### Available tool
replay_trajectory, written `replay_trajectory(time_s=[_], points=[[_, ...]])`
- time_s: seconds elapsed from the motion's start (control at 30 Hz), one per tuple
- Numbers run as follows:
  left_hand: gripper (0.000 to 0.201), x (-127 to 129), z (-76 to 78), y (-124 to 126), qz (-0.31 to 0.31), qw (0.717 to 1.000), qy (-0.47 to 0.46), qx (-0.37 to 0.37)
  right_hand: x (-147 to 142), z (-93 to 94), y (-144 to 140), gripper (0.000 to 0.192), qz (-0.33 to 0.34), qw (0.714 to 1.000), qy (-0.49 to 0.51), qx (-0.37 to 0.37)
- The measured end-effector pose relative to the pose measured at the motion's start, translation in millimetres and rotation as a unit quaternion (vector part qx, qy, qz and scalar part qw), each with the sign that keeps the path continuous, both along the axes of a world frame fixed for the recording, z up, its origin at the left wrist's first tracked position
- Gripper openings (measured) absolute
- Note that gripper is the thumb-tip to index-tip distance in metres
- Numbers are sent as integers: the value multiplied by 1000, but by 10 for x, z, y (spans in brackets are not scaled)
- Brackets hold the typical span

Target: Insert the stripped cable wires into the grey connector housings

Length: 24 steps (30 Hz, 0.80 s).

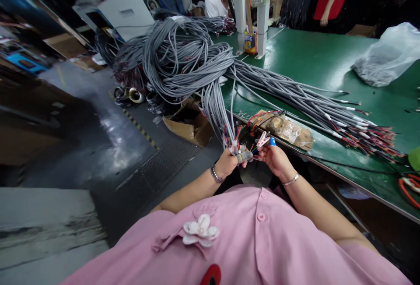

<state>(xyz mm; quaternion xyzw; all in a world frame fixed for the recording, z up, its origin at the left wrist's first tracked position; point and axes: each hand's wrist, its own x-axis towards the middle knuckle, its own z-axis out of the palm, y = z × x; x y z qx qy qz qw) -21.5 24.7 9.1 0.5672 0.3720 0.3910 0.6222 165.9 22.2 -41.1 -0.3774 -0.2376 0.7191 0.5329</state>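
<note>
My left hand [229,162] is closed around the end of a grey cable, below a bunch of cables [215,101] hanging over the table edge. A grey wrap [244,157] covers one of its fingers. Thin coloured wires [257,158] fan out from this end towards my right hand [275,160], whose fingers are pinched on them. A blue cover [272,141] sits on a digit of that hand. Just beyond it is a pink clip [263,139], beside a wooden block [288,131] with tape and wires on it.
Coiled grey cables [183,57] are heaped on the green table [295,53], and a stripped-end bundle [295,96] stretches right. A plastic bag [387,57] lies at the far right. An open carton [188,125] stands below left. Two other people are beyond the table.
</note>
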Motion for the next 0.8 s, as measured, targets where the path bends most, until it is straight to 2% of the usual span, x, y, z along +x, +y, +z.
replay_trajectory(time_s=[0.07, 0.17, 0.37, 0.43, 0.5, 0.6, 0.7, 0.8], points=[[37, 29, 24, 45, -21, 1000, 10, -19, -21, 7, 59, 44, -22, 997, -50, 49], [34, 77, 30, 109, -30, 998, 1, -51, -63, -1, 84, 42, -90, 978, -147, 120], [36, 130, -44, 181, -30, 997, -19, -72, -95, -73, 35, 43, -188, 934, -252, 170], [35, 121, -67, 188, -29, 997, -21, -72, -97, -66, 31, 40, -195, 945, -214, 154], [35, 106, -81, 192, -35, 997, -26, -70, -103, -37, 41, 37, -178, 970, -120, 118], [33, 92, -85, 197, -51, 996, -37, -66, -109, 24, 73, 38, -70, 996, 47, 41], [31, 98, -78, 203, -63, 995, -40, -62, -100, 62, 107, 41, 20, 990, 135, -21], [31, 110, -73, 211, -64, 995, -36, -65, -87, 58, 139, 38, 8, 986, 162, -27]])
